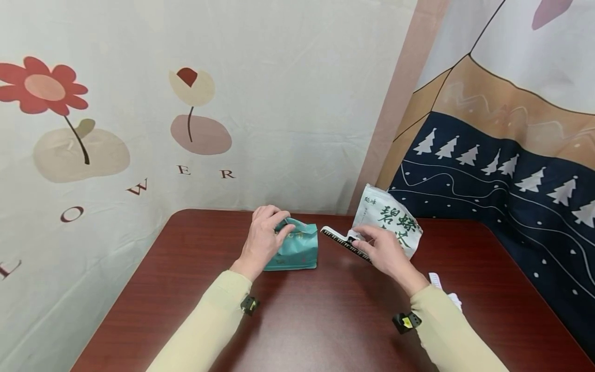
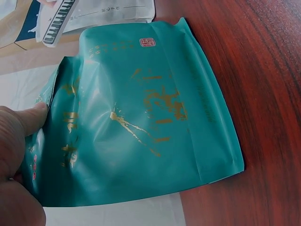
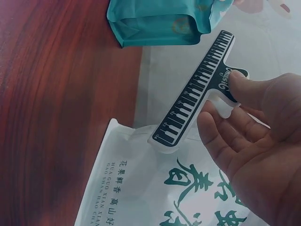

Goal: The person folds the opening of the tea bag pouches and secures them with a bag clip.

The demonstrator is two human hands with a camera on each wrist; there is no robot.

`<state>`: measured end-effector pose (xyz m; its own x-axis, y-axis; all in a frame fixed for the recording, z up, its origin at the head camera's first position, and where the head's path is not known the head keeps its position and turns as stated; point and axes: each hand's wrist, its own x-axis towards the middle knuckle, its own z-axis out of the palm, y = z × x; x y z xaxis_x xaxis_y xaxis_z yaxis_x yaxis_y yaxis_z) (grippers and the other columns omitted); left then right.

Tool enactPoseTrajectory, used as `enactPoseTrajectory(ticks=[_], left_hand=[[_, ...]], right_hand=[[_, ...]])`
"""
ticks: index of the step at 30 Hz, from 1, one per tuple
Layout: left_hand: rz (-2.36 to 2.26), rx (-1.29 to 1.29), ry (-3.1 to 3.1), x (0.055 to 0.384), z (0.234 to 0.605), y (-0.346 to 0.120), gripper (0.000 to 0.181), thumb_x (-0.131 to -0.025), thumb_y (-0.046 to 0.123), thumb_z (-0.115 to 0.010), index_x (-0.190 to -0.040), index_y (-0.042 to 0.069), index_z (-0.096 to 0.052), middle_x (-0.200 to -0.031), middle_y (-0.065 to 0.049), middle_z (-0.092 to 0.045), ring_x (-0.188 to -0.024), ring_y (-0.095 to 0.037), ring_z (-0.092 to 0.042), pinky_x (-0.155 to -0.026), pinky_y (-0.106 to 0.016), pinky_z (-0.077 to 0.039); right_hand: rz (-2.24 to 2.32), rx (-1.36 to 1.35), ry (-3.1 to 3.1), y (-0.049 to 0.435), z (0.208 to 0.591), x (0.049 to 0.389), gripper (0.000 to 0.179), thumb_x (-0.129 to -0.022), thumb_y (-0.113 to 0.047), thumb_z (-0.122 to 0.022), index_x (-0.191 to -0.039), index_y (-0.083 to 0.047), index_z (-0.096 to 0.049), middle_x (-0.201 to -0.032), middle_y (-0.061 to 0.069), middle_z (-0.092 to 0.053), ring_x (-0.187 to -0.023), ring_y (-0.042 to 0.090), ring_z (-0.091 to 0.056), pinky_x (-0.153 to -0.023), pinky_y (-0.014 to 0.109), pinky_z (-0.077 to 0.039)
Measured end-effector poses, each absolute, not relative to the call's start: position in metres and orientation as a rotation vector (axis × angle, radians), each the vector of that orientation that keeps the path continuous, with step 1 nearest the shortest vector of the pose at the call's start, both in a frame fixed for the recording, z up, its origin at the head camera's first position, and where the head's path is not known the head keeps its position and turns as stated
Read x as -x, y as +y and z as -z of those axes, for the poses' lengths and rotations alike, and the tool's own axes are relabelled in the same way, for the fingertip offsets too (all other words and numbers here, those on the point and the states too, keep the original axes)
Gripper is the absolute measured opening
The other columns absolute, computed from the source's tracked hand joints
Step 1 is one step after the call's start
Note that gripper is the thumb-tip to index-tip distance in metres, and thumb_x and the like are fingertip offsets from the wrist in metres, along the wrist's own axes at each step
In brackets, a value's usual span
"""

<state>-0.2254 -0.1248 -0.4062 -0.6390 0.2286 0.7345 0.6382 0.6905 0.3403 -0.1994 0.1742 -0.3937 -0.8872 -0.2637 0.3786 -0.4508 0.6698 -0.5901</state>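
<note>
A teal tea bag [image 2: 127, 122] with gold lettering stands on the table. My left hand [image 1: 265, 237] grips its folded top edge, with the thumb [image 2: 34, 117] on the near side; the other fingers are mostly hidden. In my right hand [image 1: 383, 250] is a long sealing clip [image 3: 195, 92] printed with black and white piano keys. Thumb and fingers pinch it by its handle, in the air to the right of the teal bag. A white tea bag [image 1: 388, 219] with green characters stands just behind the right hand, partly covered by it.
Another white clip [image 1: 445, 292] lies on the dark red wooden table [image 1: 321, 320], partly hidden by the right forearm. A printed curtain [image 1: 288, 103] hangs along the table's back edge, and a dark blue patterned cloth [image 1: 488, 181] hangs at the right.
</note>
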Motion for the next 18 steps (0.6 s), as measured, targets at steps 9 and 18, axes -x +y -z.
enactPoseTrajectory(ticks=[9,18], left_hand=[[0.782,0.664,-2.219,0.225,0.407,-0.125,0.023,-0.083,0.012,-0.086,-0.102,0.006,-0.075,-0.093,-0.007,-0.062,-0.093,-0.029,-0.057,-0.094,-0.046,-0.045],[0.783,0.673,-2.204,0.225,0.406,-0.125,0.021,-0.083,0.010,-0.086,-0.102,0.005,-0.076,-0.093,-0.008,-0.063,-0.092,-0.030,-0.058,-0.094,-0.046,-0.045]], right_hand=[[-1.032,-0.607,-2.599,0.166,0.393,0.206,0.028,-0.089,0.001,-0.076,-0.117,0.002,-0.073,-0.107,0.017,-0.074,-0.093,0.032,-0.071,-0.084,0.050,-0.057],[-1.033,-0.612,-2.613,0.159,0.391,0.213,0.024,-0.089,0.004,-0.075,-0.113,0.001,-0.074,-0.102,0.015,-0.074,-0.087,0.027,-0.068,-0.081,0.046,-0.057]])
